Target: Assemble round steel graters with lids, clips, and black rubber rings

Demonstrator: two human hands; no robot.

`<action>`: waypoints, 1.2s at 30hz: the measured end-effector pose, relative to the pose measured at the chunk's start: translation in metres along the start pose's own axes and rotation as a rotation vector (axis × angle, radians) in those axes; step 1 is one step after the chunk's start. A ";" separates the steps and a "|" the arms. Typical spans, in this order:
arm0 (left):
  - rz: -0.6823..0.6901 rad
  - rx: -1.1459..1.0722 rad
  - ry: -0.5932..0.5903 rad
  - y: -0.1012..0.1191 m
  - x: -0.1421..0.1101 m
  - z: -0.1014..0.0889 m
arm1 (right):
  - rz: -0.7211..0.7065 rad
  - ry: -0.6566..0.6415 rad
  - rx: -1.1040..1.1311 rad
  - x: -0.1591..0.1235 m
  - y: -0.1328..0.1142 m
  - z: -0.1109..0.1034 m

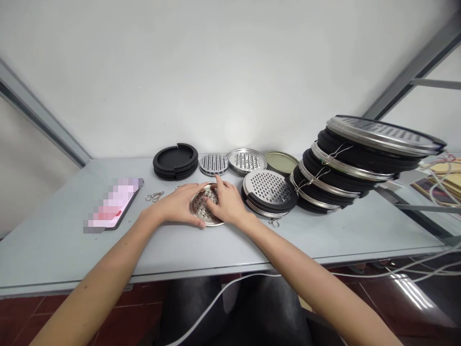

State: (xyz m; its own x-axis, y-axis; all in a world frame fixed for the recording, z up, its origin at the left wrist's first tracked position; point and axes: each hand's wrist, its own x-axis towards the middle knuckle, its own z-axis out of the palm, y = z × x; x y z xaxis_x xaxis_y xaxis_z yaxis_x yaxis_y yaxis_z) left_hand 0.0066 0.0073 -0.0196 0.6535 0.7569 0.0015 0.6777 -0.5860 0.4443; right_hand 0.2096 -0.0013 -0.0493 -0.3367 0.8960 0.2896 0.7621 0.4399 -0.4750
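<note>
A round metal grater plate [211, 204] with raised holes lies on the table between my two hands. My left hand [183, 204] curves around its left rim, thumb at the near edge and fingers at the far edge. On the right side, my right hand [227, 201] grips the rim, its thumb over the grating surface and its index finger stretched toward the back. The palms hide part of the plate. Just right of my right hand stands a short stack of grater plates with a black ring [269, 192].
Behind my hands sit black rings [175, 162], slotted plates [213, 164], silver grater plates [247, 160] and a greenish round lid [281, 162]. A tall, leaning stack of wired graters [345, 166] stands right. A phone [115, 204] and metal wire clips [154, 196] lie left; another clip [274, 222] lies right.
</note>
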 end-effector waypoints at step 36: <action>-0.011 0.053 -0.016 -0.004 0.000 0.000 | 0.052 0.011 -0.121 0.000 0.002 0.002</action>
State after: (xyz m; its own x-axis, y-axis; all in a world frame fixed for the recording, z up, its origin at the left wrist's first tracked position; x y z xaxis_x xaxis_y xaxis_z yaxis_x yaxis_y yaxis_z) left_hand 0.0040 0.0093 -0.0211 0.6507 0.7591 -0.0176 0.7018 -0.5924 0.3957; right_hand 0.2100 -0.0002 -0.0518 -0.2892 0.9163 0.2771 0.8397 0.3818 -0.3861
